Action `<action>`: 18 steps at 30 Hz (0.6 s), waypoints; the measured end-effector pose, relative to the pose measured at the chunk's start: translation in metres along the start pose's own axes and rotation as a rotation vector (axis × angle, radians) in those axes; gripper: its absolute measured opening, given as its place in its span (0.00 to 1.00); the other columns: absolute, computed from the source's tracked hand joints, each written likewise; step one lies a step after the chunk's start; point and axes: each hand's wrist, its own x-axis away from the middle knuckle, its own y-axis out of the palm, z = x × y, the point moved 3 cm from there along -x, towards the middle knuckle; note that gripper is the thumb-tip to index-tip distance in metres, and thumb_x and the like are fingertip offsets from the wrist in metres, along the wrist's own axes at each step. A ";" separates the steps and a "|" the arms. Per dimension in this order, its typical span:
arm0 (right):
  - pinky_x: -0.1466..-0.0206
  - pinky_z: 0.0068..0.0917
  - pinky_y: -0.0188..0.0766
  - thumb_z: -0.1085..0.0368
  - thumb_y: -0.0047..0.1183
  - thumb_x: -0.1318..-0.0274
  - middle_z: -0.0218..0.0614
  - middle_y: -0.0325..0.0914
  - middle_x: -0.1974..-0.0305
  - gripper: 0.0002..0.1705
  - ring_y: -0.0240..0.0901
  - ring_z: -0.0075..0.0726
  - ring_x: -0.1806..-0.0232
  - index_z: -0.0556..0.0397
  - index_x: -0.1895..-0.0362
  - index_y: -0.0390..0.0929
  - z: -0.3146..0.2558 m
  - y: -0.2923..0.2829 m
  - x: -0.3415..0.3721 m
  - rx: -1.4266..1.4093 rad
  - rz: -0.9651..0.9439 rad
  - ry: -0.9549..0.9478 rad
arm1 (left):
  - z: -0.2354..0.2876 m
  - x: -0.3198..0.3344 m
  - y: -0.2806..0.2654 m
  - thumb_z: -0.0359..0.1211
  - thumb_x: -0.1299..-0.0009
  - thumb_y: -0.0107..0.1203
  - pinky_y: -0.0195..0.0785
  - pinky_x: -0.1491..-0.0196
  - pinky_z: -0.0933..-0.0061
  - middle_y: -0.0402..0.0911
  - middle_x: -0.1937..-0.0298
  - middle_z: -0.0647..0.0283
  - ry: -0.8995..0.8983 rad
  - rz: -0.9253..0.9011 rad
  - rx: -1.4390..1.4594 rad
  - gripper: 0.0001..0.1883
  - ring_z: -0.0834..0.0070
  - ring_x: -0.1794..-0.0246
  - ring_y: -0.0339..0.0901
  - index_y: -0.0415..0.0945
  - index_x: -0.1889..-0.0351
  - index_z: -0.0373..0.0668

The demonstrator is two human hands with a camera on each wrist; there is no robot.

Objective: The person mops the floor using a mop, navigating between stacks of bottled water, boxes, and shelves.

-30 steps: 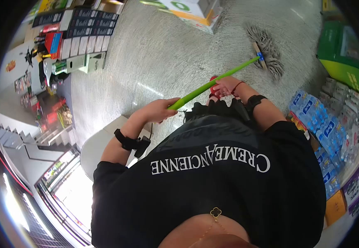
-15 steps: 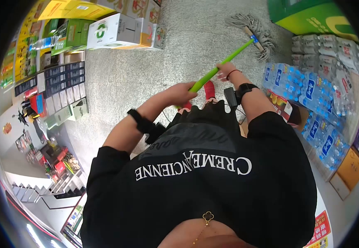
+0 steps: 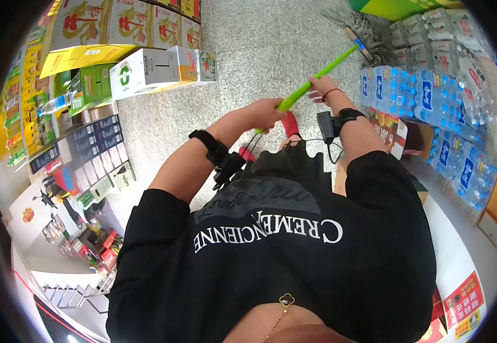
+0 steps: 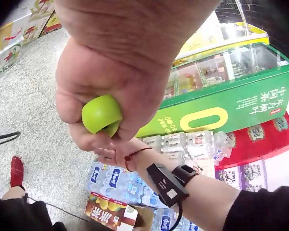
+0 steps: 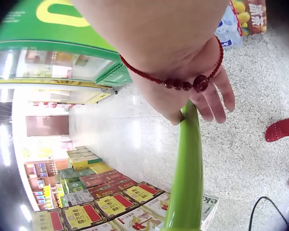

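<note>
A mop with a bright green handle [image 3: 297, 96] slants across the front of the body in the head view. Its grey string head [image 3: 368, 35] lies on the floor at upper right, partly cut by the view's dark edge. My left hand [image 3: 267, 114] grips the handle near its top; the rounded green end [image 4: 101, 114] pokes out of the fist in the left wrist view. Farther down, my right hand [image 3: 324, 88] holds the handle between thumb and forefinger, its other fingers [image 5: 225, 89] loosely extended. A red beaded bracelet [image 5: 183, 85] circles that wrist.
Shrink-wrapped bottle packs [image 3: 394, 91] and an open carton [image 3: 388, 134] line the right side. A green display cooler [image 4: 221, 96] stands behind them. Stacked boxes [image 3: 145, 71] border the left. A red shoe [image 3: 290, 123] and a thin black cable [image 4: 58, 207] are below.
The head view has turned, bringing more stacked boxes in at the left. The mop head now appears farther up, beside the bottle packs. Both hands still hold the handle.
</note>
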 end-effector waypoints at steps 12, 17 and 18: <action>0.80 0.27 0.70 0.50 0.42 0.44 0.37 0.75 0.60 0.22 0.76 0.34 0.71 0.50 0.52 0.68 0.070 0.220 0.055 0.298 -0.409 -0.020 | -0.197 0.168 -0.006 0.35 0.34 0.45 0.59 0.84 0.77 0.65 0.83 0.68 -0.124 0.001 0.044 0.24 0.81 0.87 0.63 0.57 0.38 0.51; 0.73 0.32 0.73 0.48 0.37 0.42 0.39 0.68 0.48 0.25 0.76 0.39 0.63 0.41 0.42 0.60 0.109 0.338 0.094 0.425 -0.652 -0.036 | -0.306 0.253 0.002 0.34 0.34 0.46 0.58 0.84 0.78 0.63 0.83 0.68 -0.231 0.046 0.085 0.26 0.80 0.88 0.63 0.56 0.37 0.51; 0.73 0.32 0.73 0.48 0.37 0.42 0.39 0.68 0.48 0.25 0.76 0.39 0.63 0.41 0.42 0.60 0.111 0.358 0.102 0.421 -0.646 -0.038 | -0.321 0.271 0.001 0.34 0.34 0.46 0.58 0.84 0.78 0.63 0.83 0.68 -0.227 0.045 0.078 0.26 0.80 0.88 0.63 0.56 0.37 0.51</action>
